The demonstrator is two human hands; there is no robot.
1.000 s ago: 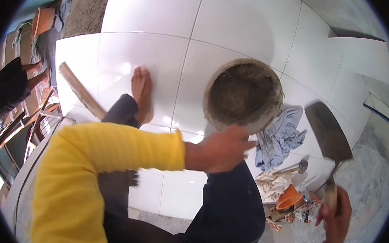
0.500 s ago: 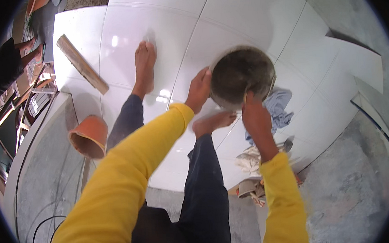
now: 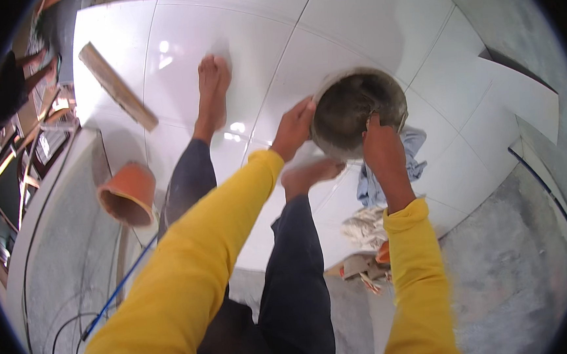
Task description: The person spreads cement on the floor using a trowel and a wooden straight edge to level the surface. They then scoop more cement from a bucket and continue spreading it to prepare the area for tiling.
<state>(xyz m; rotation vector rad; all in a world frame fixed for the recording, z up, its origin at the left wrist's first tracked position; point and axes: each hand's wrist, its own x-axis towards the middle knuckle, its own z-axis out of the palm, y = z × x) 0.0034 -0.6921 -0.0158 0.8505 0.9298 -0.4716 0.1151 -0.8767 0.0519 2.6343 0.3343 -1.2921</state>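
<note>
Past the far rim of the round, grey, mortar-caked bowl (image 3: pixel 326 144), a hand could pass over open, glossy white floor tiles (image 3: pixel 358 24); the tiles to its right also give room. On the near side, 2 bare hands bar the way: the left hand (image 3: pixel 295 130) at the left rim, the right hand (image 3: pixel 385 155) over the near rim, crumpled blue-grey cloth (image 3: pixel 416 149) beside it. The bare right foot (image 3: pixel 311 176) obstructs the gap between them. Leftward stand the bare left foot (image 3: pixel 212 90), then a brown wooden plank (image 3: pixel 118 86), with open tile between. Clearance inside the shadowed bowl is hard to judge.
</note>
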